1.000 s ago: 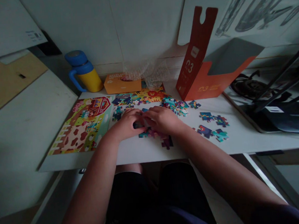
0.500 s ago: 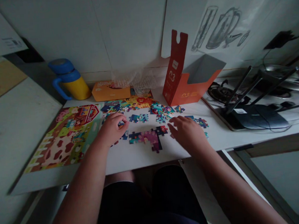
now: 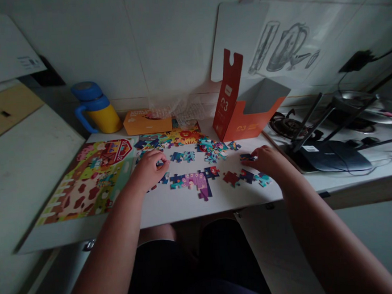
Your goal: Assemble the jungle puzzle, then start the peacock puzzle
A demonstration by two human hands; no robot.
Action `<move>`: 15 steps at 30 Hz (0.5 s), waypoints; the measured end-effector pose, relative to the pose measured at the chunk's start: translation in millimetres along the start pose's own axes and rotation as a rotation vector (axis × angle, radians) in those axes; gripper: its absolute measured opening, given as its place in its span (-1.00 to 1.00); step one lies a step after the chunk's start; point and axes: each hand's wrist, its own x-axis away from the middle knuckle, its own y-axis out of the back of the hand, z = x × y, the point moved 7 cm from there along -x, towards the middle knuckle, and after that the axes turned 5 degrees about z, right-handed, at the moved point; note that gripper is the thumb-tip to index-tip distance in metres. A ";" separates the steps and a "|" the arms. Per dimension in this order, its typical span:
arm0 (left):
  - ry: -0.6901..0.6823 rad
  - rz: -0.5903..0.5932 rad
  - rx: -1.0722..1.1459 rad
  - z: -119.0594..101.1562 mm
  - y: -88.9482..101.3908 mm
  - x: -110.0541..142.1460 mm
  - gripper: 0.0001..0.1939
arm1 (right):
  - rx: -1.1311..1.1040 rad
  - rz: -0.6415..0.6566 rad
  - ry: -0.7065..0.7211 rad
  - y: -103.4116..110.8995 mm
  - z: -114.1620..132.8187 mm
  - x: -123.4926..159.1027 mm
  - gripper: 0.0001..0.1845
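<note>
My right hand (image 3: 267, 159) pinches a dark blue puzzle piece (image 3: 247, 157) at the right of the white tabletop. Below it lie a dark red puzzle piece (image 3: 232, 178) and a teal puzzle piece (image 3: 262, 179). In the middle is a joined cluster of puzzle pieces (image 3: 195, 181), purple and dark blue. My left hand (image 3: 149, 169) rests left of this cluster, its fingers curled to a pinch; whatever is between them is hidden. Two joined blue pieces (image 3: 182, 156) lie between the hands, with a heap of loose pieces (image 3: 211, 148) behind.
A farm picture sheet (image 3: 87, 186) covers the table's left side. At the back stand a blue and yellow jug (image 3: 101, 111), an orange box (image 3: 147, 122), clear plastic wrap (image 3: 186, 109) and an open red-orange box (image 3: 248, 121). A black router (image 3: 331, 155) and a stove burner (image 3: 290, 124) are right.
My right hand has moved right, away from the cluster, and now grips a dark blue piece there. My left hand keeps its place and curled shape. The view has shifted slightly.
</note>
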 end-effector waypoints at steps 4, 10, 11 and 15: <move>0.008 0.000 0.000 0.7 0.5 -0.2 -0.87 | 0.041 0.138 0.015 2.8 2.5 -11.2 -0.51; -0.011 0.006 0.036 -0.5 -3.1 0.4 -0.88 | -0.019 0.305 0.064 -0.9 10.6 -17.0 -0.62; -0.015 0.017 0.049 -1.2 -4.6 0.8 -0.88 | -0.040 0.311 0.066 -3.5 11.0 -17.1 -0.66; 0.001 0.051 0.065 -3.7 -8.1 2.9 -0.88 | -0.071 0.193 -0.064 -9.9 0.1 -17.0 -0.65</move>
